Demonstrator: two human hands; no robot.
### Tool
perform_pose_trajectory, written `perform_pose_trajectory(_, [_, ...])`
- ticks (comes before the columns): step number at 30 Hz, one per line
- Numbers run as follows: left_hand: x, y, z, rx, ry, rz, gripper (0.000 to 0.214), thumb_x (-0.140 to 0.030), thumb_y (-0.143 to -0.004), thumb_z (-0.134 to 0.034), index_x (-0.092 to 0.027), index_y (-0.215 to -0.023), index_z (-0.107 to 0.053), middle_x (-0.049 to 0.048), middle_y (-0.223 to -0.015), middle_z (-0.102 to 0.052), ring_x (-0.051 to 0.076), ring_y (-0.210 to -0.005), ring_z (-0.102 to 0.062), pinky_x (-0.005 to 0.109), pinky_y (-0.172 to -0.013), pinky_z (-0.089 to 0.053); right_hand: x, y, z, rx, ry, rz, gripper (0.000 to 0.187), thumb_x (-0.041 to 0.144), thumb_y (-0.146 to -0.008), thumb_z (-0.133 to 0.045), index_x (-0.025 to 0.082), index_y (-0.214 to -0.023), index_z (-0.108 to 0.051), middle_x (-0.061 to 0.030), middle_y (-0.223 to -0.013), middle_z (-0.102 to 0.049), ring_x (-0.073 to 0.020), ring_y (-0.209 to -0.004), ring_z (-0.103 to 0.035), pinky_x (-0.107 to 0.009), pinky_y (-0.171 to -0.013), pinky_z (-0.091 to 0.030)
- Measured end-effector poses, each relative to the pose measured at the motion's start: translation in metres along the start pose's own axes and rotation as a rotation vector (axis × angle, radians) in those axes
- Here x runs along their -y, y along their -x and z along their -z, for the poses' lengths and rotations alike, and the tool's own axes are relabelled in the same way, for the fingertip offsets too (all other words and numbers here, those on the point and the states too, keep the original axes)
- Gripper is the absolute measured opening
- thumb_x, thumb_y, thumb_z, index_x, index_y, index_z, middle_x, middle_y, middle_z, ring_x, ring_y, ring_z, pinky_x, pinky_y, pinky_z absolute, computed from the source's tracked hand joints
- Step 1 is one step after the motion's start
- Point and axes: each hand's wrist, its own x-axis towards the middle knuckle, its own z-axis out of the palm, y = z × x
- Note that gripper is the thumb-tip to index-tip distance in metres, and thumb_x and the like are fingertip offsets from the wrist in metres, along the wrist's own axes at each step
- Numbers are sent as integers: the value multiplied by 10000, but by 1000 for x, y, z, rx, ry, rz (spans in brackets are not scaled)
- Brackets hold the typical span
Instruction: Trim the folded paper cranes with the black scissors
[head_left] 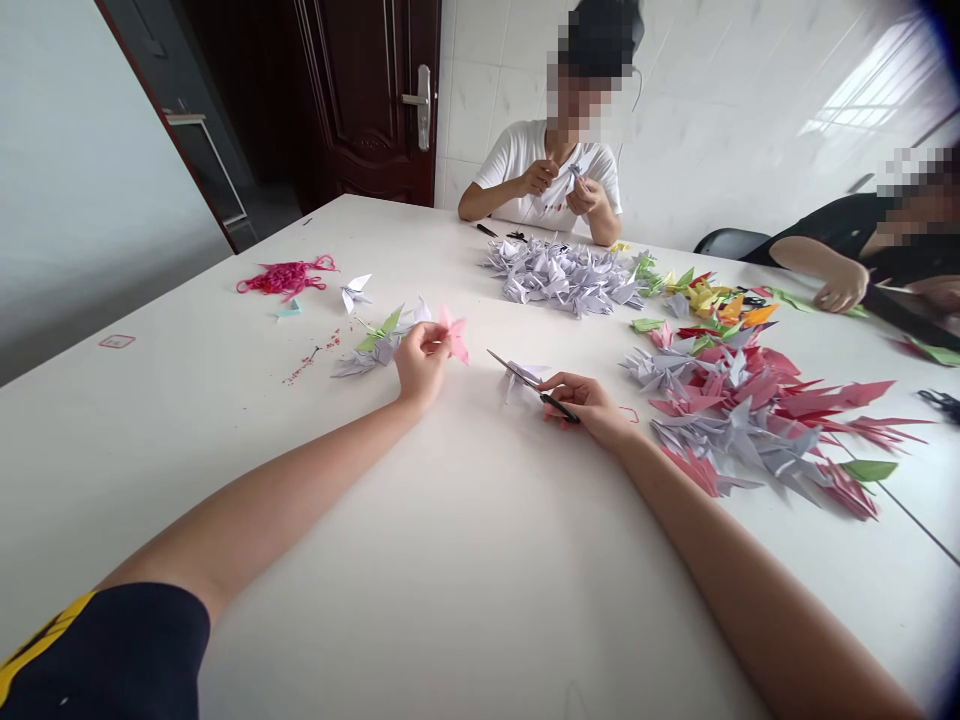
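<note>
A big white bench (465, 570) fills the view. On the right lies a large heap of red and gray paper cranes (720, 400), and a gray heap of cranes (562, 280) sits farther away. A person in a white shirt (525, 170) sits at the far side, holding folded paper. A tangle of red string (285, 280) lies far to the left. Near the middle, the left hand (424, 362) pinches a pink paper crane (454, 335). The right hand (589, 408) pinches small black scissors (553, 402), with their tips pointing left, just above a pale paper crane (521, 378).
</note>
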Motion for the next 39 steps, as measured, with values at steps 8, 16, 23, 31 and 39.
perform_pose_trajectory(8, [-3, -6, 0, -300, 273, 221, 263, -157, -863, -541, -251, -959, -316, -29, -796, -609, 132, -631, -695, 286, -671, -604, -1, 0, 1, 6, 6, -4, 429, 452, -683, -831, 187, -988, -687, -28, -686, -691, -162, -624, -640, -241, -493, -449])
perform_pose_trajectory(16, [2, -7, 0, -279, 335, 210, 166, -283, -987, -463, -271, -1091, -334, 78, -1165, -602, 129, -867, -732, 317, -862, -618, 1, 0, 0, 3, -7, -9, 425, 442, -672, -835, 184, -976, -687, -24, -680, -688, -162, -629, -642, -243, -502, -456])
perform_pose_trajectory(23, [3, 1, 0, -139, 67, -47, 446, -435, -1025, -403, -356, -1431, -237, 140, -1561, -338, 200, -1244, -616, 340, -971, -571, 0, 0, 0, 1, 12, 8, 426, 455, -687, -827, 183, -985, -689, -35, -685, -688, -169, -633, -642, -248, -495, -460])
perform_pose_trajectory(31, [-3, 5, 1, -36, -168, -265, 666, -551, -984, -432, -388, -1575, -172, 37, -1699, -62, 268, -1507, -314, 392, -1114, -486, 2, 1, -1, 0, 5, 2, 433, 454, -678, -838, 183, -980, -687, -29, -674, -684, -161, -628, -628, -245, -500, -459])
perform_pose_trajectory(39, [-11, 13, 3, 39, -238, -360, 583, -502, -986, -461, -356, -1533, -324, 56, -1699, -51, 328, -1500, -321, 462, -1121, -461, 3, 1, -1, -6, 1, 2, 434, 453, -668, -839, 185, -978, -693, -28, -674, -685, -156, -603, -607, -251, -502, -443])
